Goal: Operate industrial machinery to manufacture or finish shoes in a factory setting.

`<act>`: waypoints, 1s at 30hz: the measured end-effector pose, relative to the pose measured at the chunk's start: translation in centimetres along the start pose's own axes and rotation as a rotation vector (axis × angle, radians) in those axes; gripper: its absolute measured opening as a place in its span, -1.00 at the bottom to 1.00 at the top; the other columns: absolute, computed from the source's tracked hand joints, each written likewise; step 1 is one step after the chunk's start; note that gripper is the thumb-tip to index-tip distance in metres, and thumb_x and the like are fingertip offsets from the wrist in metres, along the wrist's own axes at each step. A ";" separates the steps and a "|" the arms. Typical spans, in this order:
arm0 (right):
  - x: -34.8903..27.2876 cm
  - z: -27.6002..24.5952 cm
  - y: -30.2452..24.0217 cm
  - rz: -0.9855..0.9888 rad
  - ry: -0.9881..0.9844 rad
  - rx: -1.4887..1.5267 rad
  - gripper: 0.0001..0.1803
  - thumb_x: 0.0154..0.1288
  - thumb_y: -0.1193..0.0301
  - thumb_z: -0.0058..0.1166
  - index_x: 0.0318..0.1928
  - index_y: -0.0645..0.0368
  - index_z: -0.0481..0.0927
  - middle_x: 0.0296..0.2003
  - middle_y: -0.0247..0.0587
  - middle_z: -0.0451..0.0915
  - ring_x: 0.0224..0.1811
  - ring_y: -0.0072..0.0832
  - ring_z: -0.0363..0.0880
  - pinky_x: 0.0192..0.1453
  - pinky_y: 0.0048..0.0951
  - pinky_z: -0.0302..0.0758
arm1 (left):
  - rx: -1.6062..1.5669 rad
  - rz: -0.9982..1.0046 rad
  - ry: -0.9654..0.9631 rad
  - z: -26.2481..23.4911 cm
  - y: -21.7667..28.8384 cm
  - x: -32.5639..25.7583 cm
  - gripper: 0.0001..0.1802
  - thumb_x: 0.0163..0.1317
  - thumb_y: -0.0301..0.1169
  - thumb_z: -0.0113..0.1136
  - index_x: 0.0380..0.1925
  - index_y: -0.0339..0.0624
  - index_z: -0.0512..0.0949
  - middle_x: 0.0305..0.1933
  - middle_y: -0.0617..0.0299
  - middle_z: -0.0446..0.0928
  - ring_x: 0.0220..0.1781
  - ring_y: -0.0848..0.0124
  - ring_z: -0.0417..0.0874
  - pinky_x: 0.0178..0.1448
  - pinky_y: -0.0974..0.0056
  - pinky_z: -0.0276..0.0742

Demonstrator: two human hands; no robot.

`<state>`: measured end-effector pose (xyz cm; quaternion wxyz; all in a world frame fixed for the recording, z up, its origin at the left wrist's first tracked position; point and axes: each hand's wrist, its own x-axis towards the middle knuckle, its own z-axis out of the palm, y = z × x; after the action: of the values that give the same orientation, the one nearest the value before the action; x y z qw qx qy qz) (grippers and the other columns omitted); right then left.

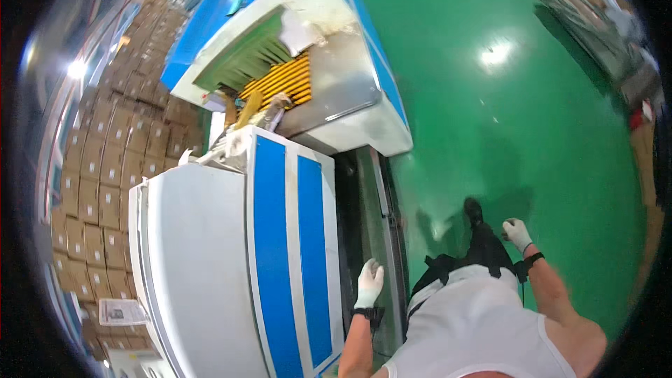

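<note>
My left hand (369, 284), in a white glove, hangs beside the blue-panelled side of a long white machine (196, 238). Its fingers are curled in, and nothing shows in them. Away from the machine, over the green floor, is my right hand (517, 234), also in a white glove. Its fingers are folded too, with no object visible. Dark bands circle both wrists. One dark shoe (474, 211) is stepping forward on the floor.
Ahead stands a blue and white machine (378, 126) with a green strip curtain (241, 59) and yellow-black rollers (283, 84). A dark metal rail (381, 189) runs along the white machine. Stacked cartons (98, 189) fill the left; wrapped goods (595, 21) stand far right.
</note>
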<state>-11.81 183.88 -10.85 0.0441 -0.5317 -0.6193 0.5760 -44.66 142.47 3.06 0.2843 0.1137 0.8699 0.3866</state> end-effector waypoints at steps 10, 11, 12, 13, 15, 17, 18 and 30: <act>21.0 12.7 -40.0 -0.341 -0.472 -0.088 -0.56 0.43 0.28 0.11 0.09 0.44 0.56 -0.30 -0.26 0.64 -0.32 -0.56 0.58 -0.20 -0.43 0.57 | 0.108 0.064 0.597 -7.8 20.1 4.6 -0.58 0.35 -0.51 0.24 0.19 -0.39 0.51 0.16 -0.14 0.59 0.22 -0.01 0.63 0.32 0.08 0.55; 21.0 14.7 -43.2 -0.433 -0.523 -0.055 -0.56 0.44 0.29 0.11 0.11 0.43 0.56 -0.27 -0.27 0.64 -0.30 -0.57 0.57 -0.19 -0.44 0.57 | 0.183 0.083 0.702 -10.0 21.4 5.2 -0.59 0.34 -0.53 0.24 0.18 -0.39 0.52 0.14 -0.14 0.60 0.20 -0.03 0.63 0.30 0.06 0.54; 20.1 17.2 -47.3 -0.406 -0.539 0.001 -0.56 0.46 0.30 0.11 0.15 0.43 0.54 -0.21 -0.23 0.66 -0.23 -0.55 0.61 -0.13 -0.44 0.58 | 0.257 0.107 0.803 -12.3 22.5 5.4 -0.60 0.34 -0.54 0.23 0.17 -0.39 0.53 0.13 -0.13 0.60 0.18 -0.05 0.63 0.28 0.04 0.54; 19.5 19.5 -51.2 -0.436 -0.610 -0.036 -0.57 0.48 0.31 0.10 0.18 0.41 0.54 -0.12 -0.16 0.69 -0.11 -0.50 0.65 0.01 -0.42 0.60 | 0.314 0.161 0.869 -15.0 23.5 5.5 -0.60 0.32 -0.57 0.20 0.16 -0.39 0.53 0.12 -0.12 0.61 0.16 -0.06 0.63 0.27 0.02 0.54; 20.8 24.4 -57.3 -0.694 -0.690 -0.124 -0.58 0.48 0.34 0.11 0.19 0.40 0.54 0.00 -0.09 0.70 0.03 -0.44 0.67 0.16 -0.36 0.59 | 0.548 0.209 1.011 -19.3 28.8 4.1 -0.56 0.27 -0.64 0.14 0.18 -0.39 0.52 0.12 -0.10 0.61 0.13 -0.06 0.63 0.27 -0.01 0.52; 18.6 29.5 -65.5 -0.685 -0.883 0.028 -0.54 0.47 0.31 0.14 0.23 0.38 0.53 0.06 -0.07 0.69 0.15 -0.37 0.64 0.29 -0.32 0.53 | 0.783 0.254 1.097 -24.7 30.8 2.2 -0.48 0.21 -0.69 0.10 0.23 -0.39 0.48 0.18 -0.09 0.58 0.17 -0.04 0.61 0.32 -0.01 0.49; 16.9 32.2 -70.3 -0.799 -1.002 -0.006 -0.50 0.47 0.30 0.17 0.27 0.37 0.50 0.12 -0.03 0.67 0.21 -0.33 0.61 0.35 -0.30 0.49 | 0.907 0.271 1.131 -27.2 31.7 0.3 -0.43 0.18 -0.71 0.08 0.27 -0.38 0.44 0.22 -0.08 0.56 0.21 -0.03 0.60 0.35 -0.01 0.47; 2.3 75.8 -89.2 -1.713 -1.889 -0.855 0.27 -0.01 -0.09 0.52 0.48 0.46 0.13 0.38 0.41 0.32 0.44 0.01 0.37 0.46 -0.15 0.40 | 1.062 -0.227 0.755 -50.3 48.1 10.5 -0.45 0.52 -0.25 0.12 0.38 -0.33 0.34 0.31 -0.21 0.52 0.22 0.06 0.69 0.04 0.17 0.85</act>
<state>-117.55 155.43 30.47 -0.2211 0.6459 -0.6775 0.2739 -83.60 148.77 61.44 -0.0958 0.0027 0.9888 -0.1141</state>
